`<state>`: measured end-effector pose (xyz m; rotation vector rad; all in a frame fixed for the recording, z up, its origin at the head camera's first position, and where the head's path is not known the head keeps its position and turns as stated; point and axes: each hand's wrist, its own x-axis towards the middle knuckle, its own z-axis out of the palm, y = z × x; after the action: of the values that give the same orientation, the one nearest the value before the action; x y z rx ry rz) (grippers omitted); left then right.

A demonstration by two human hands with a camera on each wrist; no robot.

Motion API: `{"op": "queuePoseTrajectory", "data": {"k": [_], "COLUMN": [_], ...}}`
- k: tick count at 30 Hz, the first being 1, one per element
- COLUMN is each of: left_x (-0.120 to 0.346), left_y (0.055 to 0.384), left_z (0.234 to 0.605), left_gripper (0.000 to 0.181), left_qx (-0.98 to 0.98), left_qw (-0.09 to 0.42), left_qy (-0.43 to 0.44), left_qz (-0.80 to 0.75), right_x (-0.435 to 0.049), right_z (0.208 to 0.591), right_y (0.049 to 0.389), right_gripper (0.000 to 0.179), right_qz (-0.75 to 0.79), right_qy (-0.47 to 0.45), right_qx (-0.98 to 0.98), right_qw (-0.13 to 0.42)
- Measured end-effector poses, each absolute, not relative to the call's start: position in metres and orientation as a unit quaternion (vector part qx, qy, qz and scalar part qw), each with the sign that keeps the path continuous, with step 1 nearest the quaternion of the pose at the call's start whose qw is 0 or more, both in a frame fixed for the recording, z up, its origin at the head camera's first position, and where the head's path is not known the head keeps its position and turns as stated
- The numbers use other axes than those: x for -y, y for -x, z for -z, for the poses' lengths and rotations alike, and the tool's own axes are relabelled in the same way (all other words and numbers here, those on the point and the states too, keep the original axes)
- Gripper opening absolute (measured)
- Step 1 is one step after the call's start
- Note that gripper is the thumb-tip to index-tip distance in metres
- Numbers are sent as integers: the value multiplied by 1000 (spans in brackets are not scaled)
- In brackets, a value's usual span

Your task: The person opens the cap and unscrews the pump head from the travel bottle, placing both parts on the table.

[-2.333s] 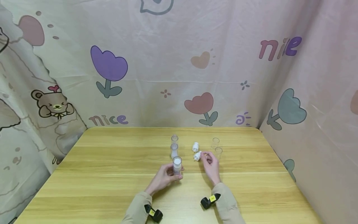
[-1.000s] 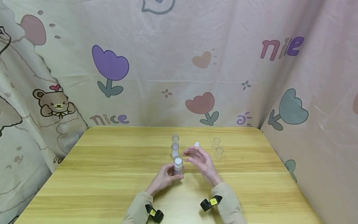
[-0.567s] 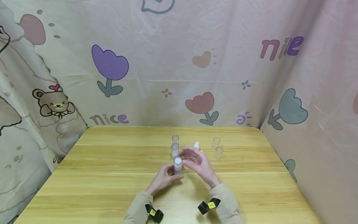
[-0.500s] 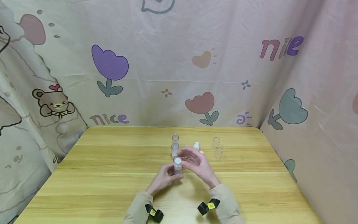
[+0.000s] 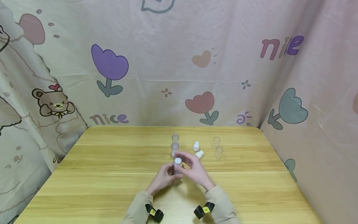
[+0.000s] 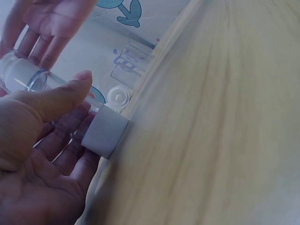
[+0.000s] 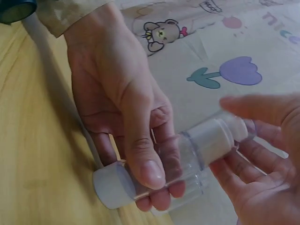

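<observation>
My left hand (image 5: 161,179) grips a small clear pump bottle (image 7: 112,185) upright near the middle of the table, thumb on one side and fingers on the other. The bottle has a white base and a white pump head (image 7: 211,143) under a clear cap (image 7: 240,127). Around the capped top curl the thumb and fingers of my right hand (image 5: 195,171), coming from the right. In the left wrist view the right hand (image 6: 58,18) is partly cut off at the top edge.
Behind the hands stand two clear bottles (image 5: 174,150) in a line. Two loose white pump heads (image 5: 196,146) lie to their right, and two clear caps (image 5: 218,152) stand farther right. A printed cloth (image 5: 156,62) hangs along the table's (image 5: 112,174) back edge.
My right hand has left the nearer loose pump head, which now lies slightly turned, and moved left onto the bottle's top. My left hand keeps its grip in place.
</observation>
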<state>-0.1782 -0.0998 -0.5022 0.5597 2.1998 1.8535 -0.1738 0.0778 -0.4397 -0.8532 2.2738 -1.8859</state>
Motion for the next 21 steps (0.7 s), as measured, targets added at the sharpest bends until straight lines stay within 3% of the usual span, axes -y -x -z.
{"op": "queuePoseTrajectory", "data": {"k": [15, 21], "left_x": [100, 100], "left_y": [178, 178], "left_z": [501, 503], "left_gripper": [47, 47], "left_qx": [-743, -746], "left_qw": [104, 101], "left_qy": [-193, -196], "left_qz": [-632, -628], "right_x": [-72, -72], "right_z": [444, 445], "right_y": [173, 171], "right_gripper": [51, 50], "right_qz": [588, 570], "right_qy": [233, 245], "right_qx": [-774, -784], "right_qw": [37, 14]}}
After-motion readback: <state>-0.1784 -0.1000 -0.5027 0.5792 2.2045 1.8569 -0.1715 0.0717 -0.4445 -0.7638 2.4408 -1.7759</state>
